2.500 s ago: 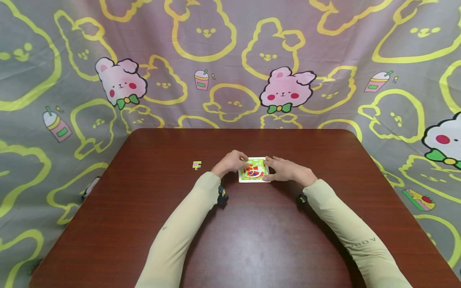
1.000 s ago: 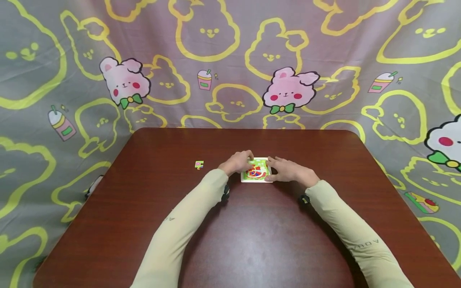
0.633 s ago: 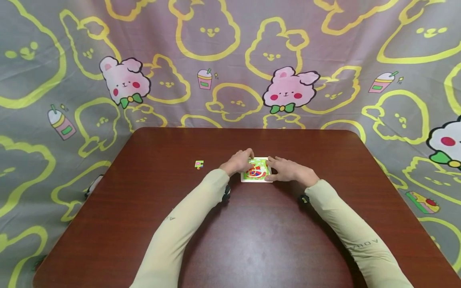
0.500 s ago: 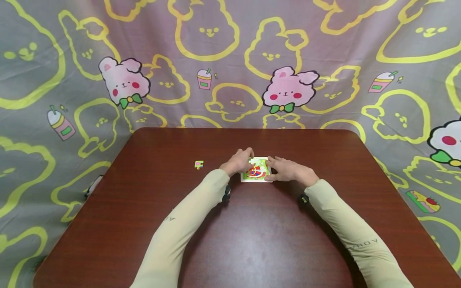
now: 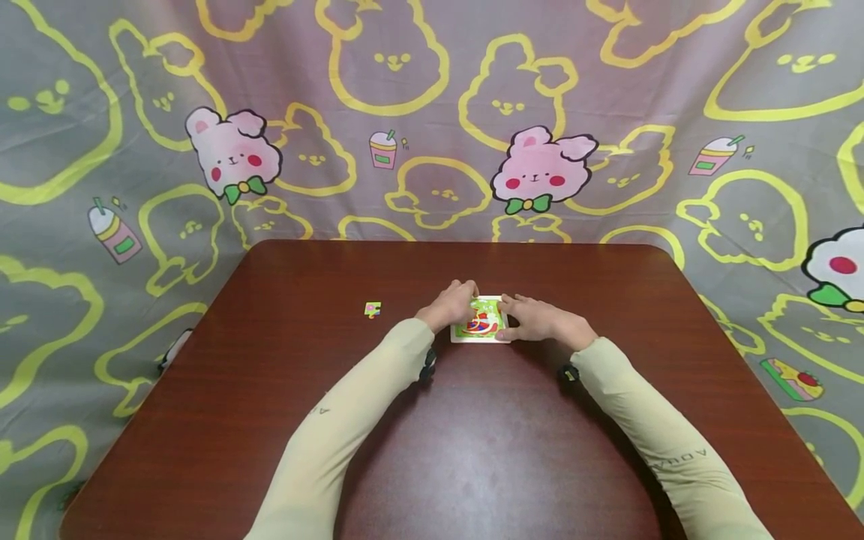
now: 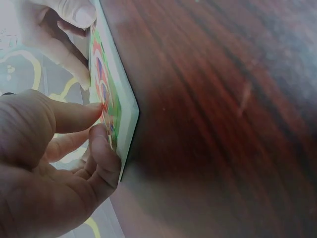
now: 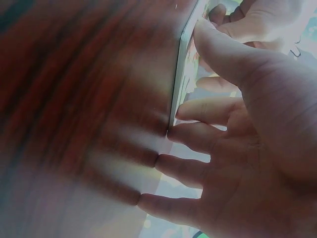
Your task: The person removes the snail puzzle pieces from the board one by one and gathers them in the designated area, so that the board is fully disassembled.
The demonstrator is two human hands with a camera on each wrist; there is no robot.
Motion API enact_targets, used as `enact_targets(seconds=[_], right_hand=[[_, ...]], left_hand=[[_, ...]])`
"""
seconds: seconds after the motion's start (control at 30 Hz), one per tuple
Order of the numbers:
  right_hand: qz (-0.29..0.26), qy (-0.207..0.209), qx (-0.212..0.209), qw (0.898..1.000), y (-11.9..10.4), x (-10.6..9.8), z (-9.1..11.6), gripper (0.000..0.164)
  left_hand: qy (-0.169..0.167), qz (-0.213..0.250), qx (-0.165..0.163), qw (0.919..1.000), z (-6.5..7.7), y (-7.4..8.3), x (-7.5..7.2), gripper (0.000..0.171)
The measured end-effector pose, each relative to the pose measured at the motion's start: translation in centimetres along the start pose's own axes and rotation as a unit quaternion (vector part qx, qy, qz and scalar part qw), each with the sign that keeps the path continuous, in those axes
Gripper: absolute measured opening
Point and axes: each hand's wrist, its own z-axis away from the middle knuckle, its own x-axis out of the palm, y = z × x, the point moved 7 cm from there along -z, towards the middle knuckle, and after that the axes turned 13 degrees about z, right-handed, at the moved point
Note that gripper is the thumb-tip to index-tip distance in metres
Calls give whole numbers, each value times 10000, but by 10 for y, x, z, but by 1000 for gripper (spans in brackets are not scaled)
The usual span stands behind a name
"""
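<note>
A small square jigsaw puzzle (image 5: 485, 322) in a white frame lies flat on the table, printed in green, red and blue. My left hand (image 5: 451, 304) reaches over its left side and covers that part. In the left wrist view, the thumb (image 6: 91, 115) touches the printed face and the other fingers bend in close by; I cannot tell whether a piece is pinched there. My right hand (image 5: 536, 319) steadies the right side. Its thumb (image 7: 210, 42) rests at the frame's edge, and the straight, spread fingers (image 7: 185, 171) reach along the frame and down to the table.
A loose jigsaw piece (image 5: 373, 308), green with a pink spot, lies on the table left of the puzzle. The dark brown table (image 5: 472, 435) has rounded far corners. A patterned cloth (image 5: 432, 135) with rabbit faces hangs around it.
My left hand has shifted a little to the right, further over the puzzle, covering more of its left side. The right hand keeps its place, and the loose piece lies where it was.
</note>
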Motion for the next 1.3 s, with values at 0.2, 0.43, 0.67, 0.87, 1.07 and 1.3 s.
enact_targets(seconds=[0.2, 0.43, 0.67, 0.87, 1.07, 1.3], right_hand=[[-11, 14, 6, 10000, -2, -1, 1, 75], [-39, 60, -38, 10000, -1, -2, 0, 75], [-90, 43, 22, 9999, 0, 0, 0, 75], [-76, 30, 64, 9999, 1, 0, 0, 76], [-138, -82, 182, 9997, 4, 3, -2, 78], [-151, -124, 226, 9996, 4, 4, -1, 79]], left_hand=[[39, 21, -24, 10000, 0, 1, -1, 34], [277, 99, 186, 9994, -1, 4, -6, 21], [155, 409, 254, 9987, -1, 1, -10, 17], [21, 505, 367, 9980, 1, -2, -20, 22], [-133, 734, 399, 9964, 3, -10, -31, 23], [-163, 924, 301, 9951, 7, -23, -43, 20]])
